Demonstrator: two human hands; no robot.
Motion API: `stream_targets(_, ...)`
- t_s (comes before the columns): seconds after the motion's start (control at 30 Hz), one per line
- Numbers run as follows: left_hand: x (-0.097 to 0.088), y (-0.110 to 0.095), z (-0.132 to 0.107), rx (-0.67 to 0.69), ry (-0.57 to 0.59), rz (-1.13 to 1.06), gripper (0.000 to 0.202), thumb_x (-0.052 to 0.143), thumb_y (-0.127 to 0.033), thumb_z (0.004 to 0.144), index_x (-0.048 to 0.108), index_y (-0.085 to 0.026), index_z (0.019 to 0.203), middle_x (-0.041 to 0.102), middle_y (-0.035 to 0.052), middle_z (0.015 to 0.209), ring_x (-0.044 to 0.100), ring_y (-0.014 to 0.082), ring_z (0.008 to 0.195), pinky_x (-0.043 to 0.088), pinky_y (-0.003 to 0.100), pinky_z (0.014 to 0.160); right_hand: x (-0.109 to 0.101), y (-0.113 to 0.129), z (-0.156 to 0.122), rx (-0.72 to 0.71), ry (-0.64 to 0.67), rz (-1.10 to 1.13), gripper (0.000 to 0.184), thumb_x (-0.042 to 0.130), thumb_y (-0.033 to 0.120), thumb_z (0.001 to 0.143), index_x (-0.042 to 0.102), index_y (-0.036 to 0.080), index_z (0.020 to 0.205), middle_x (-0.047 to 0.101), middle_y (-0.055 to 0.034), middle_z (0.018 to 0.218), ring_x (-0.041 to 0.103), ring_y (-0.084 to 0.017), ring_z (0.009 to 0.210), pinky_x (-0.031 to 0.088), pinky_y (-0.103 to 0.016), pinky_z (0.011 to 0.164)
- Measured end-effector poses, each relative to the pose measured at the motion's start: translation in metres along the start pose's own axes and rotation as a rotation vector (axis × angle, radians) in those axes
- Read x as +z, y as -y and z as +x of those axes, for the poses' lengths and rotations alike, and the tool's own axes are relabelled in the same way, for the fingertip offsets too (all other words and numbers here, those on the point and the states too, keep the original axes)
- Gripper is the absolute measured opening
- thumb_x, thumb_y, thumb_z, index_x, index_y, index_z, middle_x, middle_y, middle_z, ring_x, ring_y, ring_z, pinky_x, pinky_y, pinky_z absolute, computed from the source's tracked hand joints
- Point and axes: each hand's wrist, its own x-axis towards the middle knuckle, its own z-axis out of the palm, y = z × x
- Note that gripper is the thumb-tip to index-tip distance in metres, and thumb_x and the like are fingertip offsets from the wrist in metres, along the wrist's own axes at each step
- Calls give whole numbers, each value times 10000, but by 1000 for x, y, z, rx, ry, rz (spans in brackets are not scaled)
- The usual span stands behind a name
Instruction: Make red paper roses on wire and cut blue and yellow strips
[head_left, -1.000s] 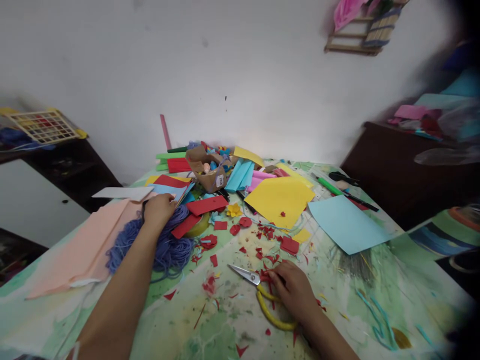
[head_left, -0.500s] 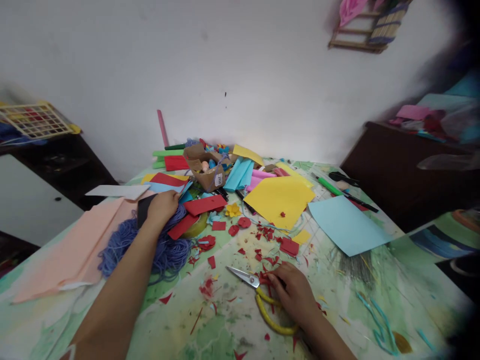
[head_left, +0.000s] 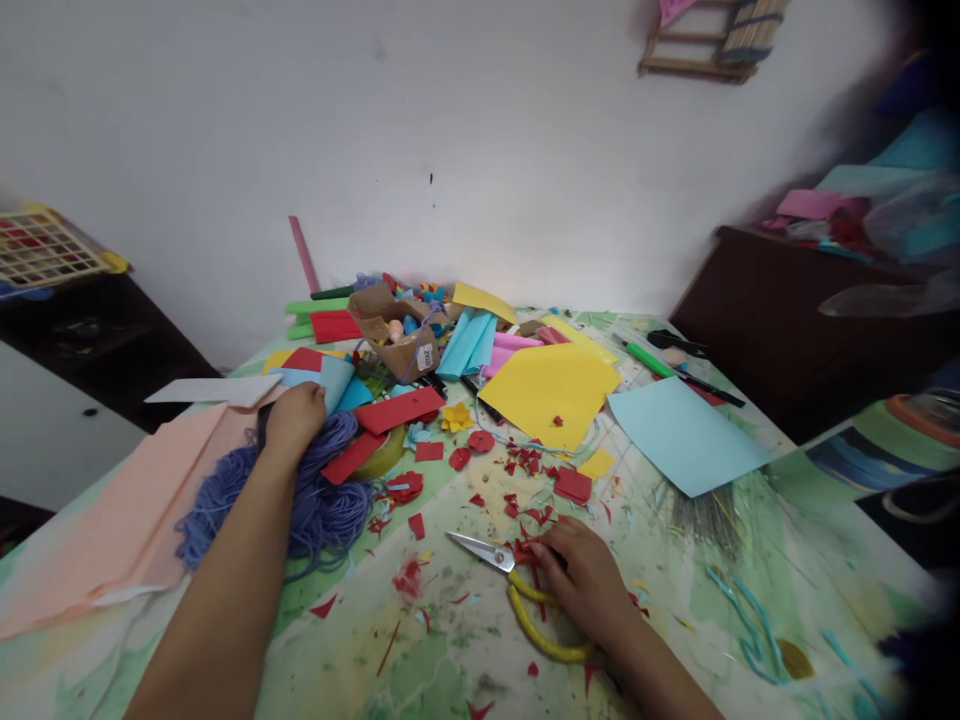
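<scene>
My left hand (head_left: 292, 420) reaches across a heap of purple yarn (head_left: 322, 505) to a stack of coloured paper sheets (head_left: 330, 378). Its fingers are closed on the stack's near edge, and a light blue sheet curls up beside them. A dark sheet shows just under the hand. My right hand (head_left: 583, 578) lies curled over the yellow handles of a pair of scissors (head_left: 525, 612). The scissors lie on the table with their blades pointing left. Red paper scraps (head_left: 525, 465) are scattered in front of them.
A peach sheet (head_left: 127, 510) lies at the left, with a yellow sheet (head_left: 551, 390) and a light blue sheet (head_left: 682, 435) beyond the scraps. A cardboard box (head_left: 397, 340) and rolled papers crowd the back. A green marker (head_left: 649, 360) and a dark cabinet (head_left: 765, 320) are at the right.
My left hand has pulled back slightly and the light blue sheet's edge now curls upward beside it. The right hand stays on the scissors.
</scene>
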Motion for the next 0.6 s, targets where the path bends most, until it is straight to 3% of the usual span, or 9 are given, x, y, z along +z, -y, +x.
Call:
stream_targets(0.1,2,3,1,-25,-15,12,335,542,-406,946,642,-130,1106,674,102,1120,640,219,1033,516,451,924,-1,1,0,12,10,-1,343,422,300,982,688,186,798,648,-71,780,560,-215,792,402,-328,737)
stream_targets(0.27,1,0,-4,-7,-59,11,392,394,-329,963,709,-105,1025,722,181,1017,663,312,1026,516,397,854,0,1,-1,11,8,-1,335,427,290,979,686,183,796,648,-71,779,558,-216,789,401,-329,733)
stream_targets(0.43,-8,-11,-12,23,-143,63,486,325,-219,949,499,-40,1366,640,241,1220,608,338,1129,488,437,906,-2,2,0,10,17,6,352,412,293,982,695,183,803,642,-72,767,555,-215,786,402,-331,733)
stream_targets(0.5,-13,-18,-13,102,-146,96,483,333,-172,946,473,-101,1403,567,210,1346,531,325,1244,445,448,991,-2,3,0,12,21,6,354,410,295,981,695,182,804,642,-73,767,557,-217,789,404,-333,735)
stream_targets(0.6,-16,-30,-12,215,-81,161,341,441,-227,961,593,-165,1260,553,141,1361,493,310,1279,427,502,1032,-3,3,0,5,17,6,345,414,295,980,689,180,807,644,-72,770,557,-217,789,408,-333,737)
